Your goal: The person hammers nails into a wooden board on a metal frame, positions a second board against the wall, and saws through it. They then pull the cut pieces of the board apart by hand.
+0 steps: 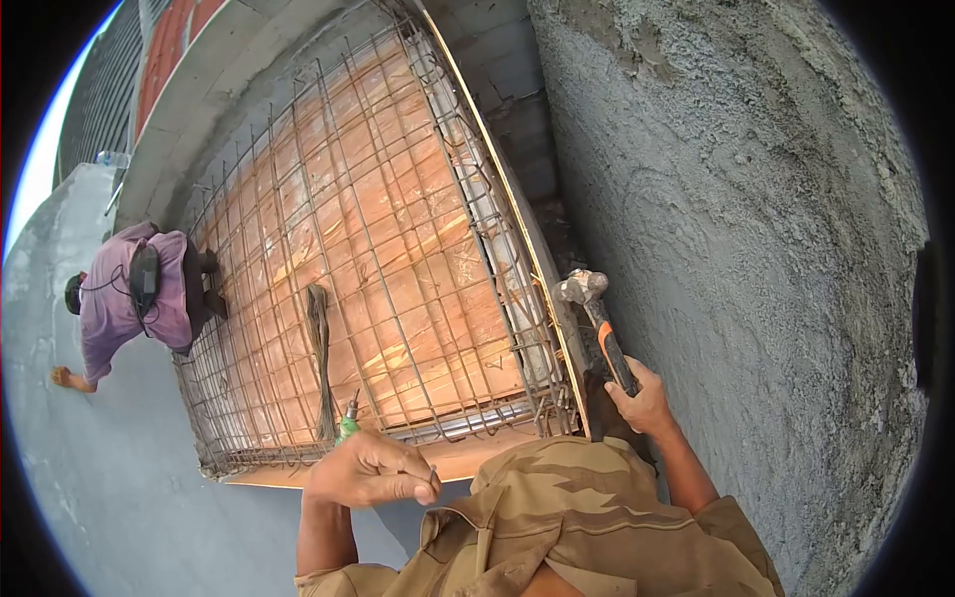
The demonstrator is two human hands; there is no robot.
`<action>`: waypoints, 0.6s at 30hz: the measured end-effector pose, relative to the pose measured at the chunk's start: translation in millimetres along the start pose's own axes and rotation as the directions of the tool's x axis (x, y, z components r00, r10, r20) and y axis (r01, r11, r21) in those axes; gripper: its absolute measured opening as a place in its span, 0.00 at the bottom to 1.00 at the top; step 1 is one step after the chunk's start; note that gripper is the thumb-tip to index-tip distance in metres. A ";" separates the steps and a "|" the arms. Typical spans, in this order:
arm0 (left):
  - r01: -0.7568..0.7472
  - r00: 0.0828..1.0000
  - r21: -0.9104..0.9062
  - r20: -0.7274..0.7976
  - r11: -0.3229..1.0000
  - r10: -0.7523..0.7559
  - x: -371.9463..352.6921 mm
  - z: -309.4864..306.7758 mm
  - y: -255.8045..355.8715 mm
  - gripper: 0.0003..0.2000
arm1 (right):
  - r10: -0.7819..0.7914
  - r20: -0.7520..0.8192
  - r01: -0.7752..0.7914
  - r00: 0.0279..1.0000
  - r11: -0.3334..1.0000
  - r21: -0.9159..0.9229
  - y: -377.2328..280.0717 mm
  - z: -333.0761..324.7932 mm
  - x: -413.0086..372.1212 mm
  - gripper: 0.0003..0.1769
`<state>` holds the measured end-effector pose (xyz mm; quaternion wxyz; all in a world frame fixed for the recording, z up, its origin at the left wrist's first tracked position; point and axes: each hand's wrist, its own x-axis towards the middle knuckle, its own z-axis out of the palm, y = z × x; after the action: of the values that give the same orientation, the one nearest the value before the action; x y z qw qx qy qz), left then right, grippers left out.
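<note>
My right hand (642, 398) grips a hammer (597, 323) by its orange and black handle, the steel head raised beside the edge of a rebar mesh (368, 229). My left hand (370, 468) is closed around a small nail pinched between the fingers, with a green-handled tool (348, 426) just above it on the mesh. The mesh lies over reddish-brown plywood formwork (398, 289). A bundle of tie wire (319, 348) rests on the mesh near my left hand.
Another person in a purple shirt (134, 298) crouches at the far edge of the mesh, one hand on the grey concrete floor (109, 478). A rough plastered wall (746, 229) rises on the right. A wooden board (468, 460) runs along the formwork's near edge.
</note>
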<state>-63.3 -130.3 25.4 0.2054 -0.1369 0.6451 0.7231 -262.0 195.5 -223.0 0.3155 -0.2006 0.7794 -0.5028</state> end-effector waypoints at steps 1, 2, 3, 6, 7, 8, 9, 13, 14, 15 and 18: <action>-0.002 0.993 -0.109 -0.114 0.994 -0.010 7.5 -8.4 -4.5 0.09 | 0.004 0.002 -0.004 1.000 1.000 0.018 2.1 3.9 5.4 0.24; 0.008 0.970 -0.155 -0.240 0.988 -0.045 19.1 -14.3 -5.8 0.09 | 0.071 0.010 -0.072 0.997 0.992 0.100 -0.7 5.8 11.0 0.24; 0.009 0.929 -0.197 -0.360 0.980 -0.081 35.2 -19.5 -8.2 0.09 | 0.082 0.012 -0.083 0.997 0.988 0.129 0.3 8.0 16.3 0.24; -0.063 0.884 -0.250 -0.464 0.966 -0.062 78.7 -40.2 -28.0 0.09 | 0.115 -0.001 -0.113 0.993 0.980 0.166 5.8 5.7 31.0 0.23; -0.068 0.881 -0.246 -0.469 0.967 -0.057 92.7 -44.1 -31.9 0.09 | 0.112 -0.019 -0.108 0.994 0.980 0.167 7.4 3.8 34.0 0.23; -0.075 0.875 -0.241 -0.482 0.968 -0.052 105.0 -45.7 -35.3 0.08 | 0.112 -0.015 -0.108 0.994 0.979 0.171 3.8 0.7 37.8 0.23; -0.052 0.875 -0.239 -0.478 0.970 -0.071 117.1 -43.6 -39.0 0.08 | 0.112 -0.011 -0.108 0.994 0.979 0.175 0.3 -2.6 41.1 0.24; 0.045 0.889 -0.189 -0.440 0.981 -0.126 155.7 -16.6 -84.5 0.10 | 0.170 0.013 -0.167 0.985 0.946 0.278 -5.5 -10.1 44.2 0.20; 0.139 0.888 -0.258 -0.396 0.956 -0.236 159.3 -6.8 -95.4 0.10 | 0.168 0.024 -0.168 0.985 0.946 0.278 -1.2 -12.6 42.2 0.18; 0.104 0.880 -0.368 -0.400 0.924 -0.258 163.2 7.9 -103.9 0.11 | 0.169 0.032 -0.171 0.985 0.946 0.277 2.0 -16.2 39.4 0.16; 0.050 0.845 -0.503 -0.439 0.863 -0.305 159.1 37.4 -133.5 0.11 | 0.115 0.007 -0.114 0.993 0.966 0.230 1.5 -13.0 38.6 0.11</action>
<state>-137.3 -63.1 -160.4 0.0578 -0.4280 0.4637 0.7736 -298.8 180.4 -231.8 0.3628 -0.1158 0.7271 -0.5712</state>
